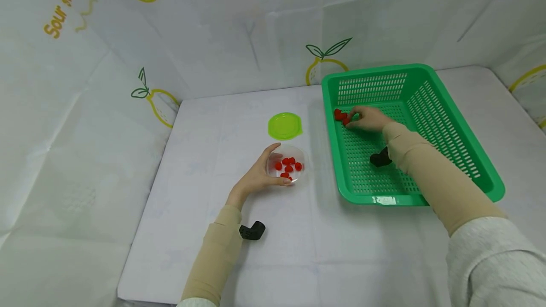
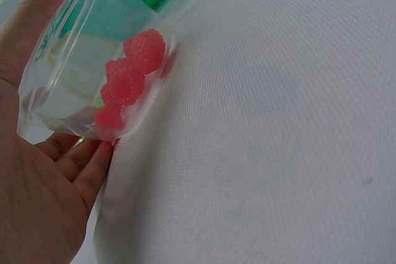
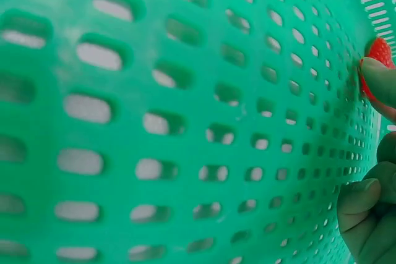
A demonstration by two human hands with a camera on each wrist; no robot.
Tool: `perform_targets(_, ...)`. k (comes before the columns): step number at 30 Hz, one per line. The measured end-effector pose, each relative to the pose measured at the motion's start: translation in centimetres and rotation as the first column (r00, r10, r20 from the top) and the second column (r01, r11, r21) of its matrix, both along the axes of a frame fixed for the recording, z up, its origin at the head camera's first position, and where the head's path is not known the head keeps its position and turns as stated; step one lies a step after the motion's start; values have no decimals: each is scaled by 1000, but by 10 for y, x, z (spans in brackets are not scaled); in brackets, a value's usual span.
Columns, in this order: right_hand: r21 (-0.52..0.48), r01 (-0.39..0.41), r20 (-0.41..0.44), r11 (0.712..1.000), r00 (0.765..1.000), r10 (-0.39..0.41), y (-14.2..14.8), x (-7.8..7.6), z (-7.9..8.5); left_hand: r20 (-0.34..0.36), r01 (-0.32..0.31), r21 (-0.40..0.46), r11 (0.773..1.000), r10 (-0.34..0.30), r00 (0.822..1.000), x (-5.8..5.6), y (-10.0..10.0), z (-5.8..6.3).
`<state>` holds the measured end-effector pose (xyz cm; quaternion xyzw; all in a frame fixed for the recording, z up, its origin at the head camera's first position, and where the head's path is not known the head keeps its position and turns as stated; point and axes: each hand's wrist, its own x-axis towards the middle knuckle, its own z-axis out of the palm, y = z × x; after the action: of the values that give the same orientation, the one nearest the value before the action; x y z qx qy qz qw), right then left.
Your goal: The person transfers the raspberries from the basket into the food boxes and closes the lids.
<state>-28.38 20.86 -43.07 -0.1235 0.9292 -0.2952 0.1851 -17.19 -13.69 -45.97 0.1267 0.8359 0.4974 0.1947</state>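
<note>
My left hand (image 1: 260, 170) grips a clear plastic cup (image 2: 93, 47) standing on the table, thumb on one side and fingers round the other. Several red raspberries (image 2: 127, 78) lie on the cup's bottom. Inside the green basket (image 1: 337, 155), at its left side, my right hand (image 1: 370, 119) pinches a raspberry (image 1: 346, 121) between thumb and fingers. More red raspberries (image 1: 338, 113) lie right beside those fingertips. In the right wrist view, the thumb (image 3: 378, 78) lies against the red berry (image 3: 380, 51); the opposite fingertip is mostly hidden.
A bright green lid (image 1: 285, 126) lies flat on the table just behind the cup. The basket's raised rim (image 1: 384, 200) stands between the two hands. Black wrist pieces (image 1: 252, 231) sit on both forearms. A white cloth with lemon prints hangs behind the table.
</note>
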Motion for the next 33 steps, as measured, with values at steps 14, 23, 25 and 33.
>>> perform_targets(14, 35, -14, -15, 999, 1000, 15, -11, 4, -3, 17, 0, 0, 1000, 0, 1000, 0, -1, -1)
perform_targets(23, 37, -40, -16, 999, 999, 41, -12, 3, -2, 12, -4, 13, 1000, 4, 1000, 0, 0, -3)
perform_targets(25, 35, -51, 0, 998, 999, 51, -11, 2, -1, 12, -6, 24, 1000, 5, 1000, -1, 0, -3)
perform_targets(33, 8, -102, 36, 995, 994, 102, -11, 3, 10, 3, -6, 27, 1000, 6, 1000, 0, -1, -2)
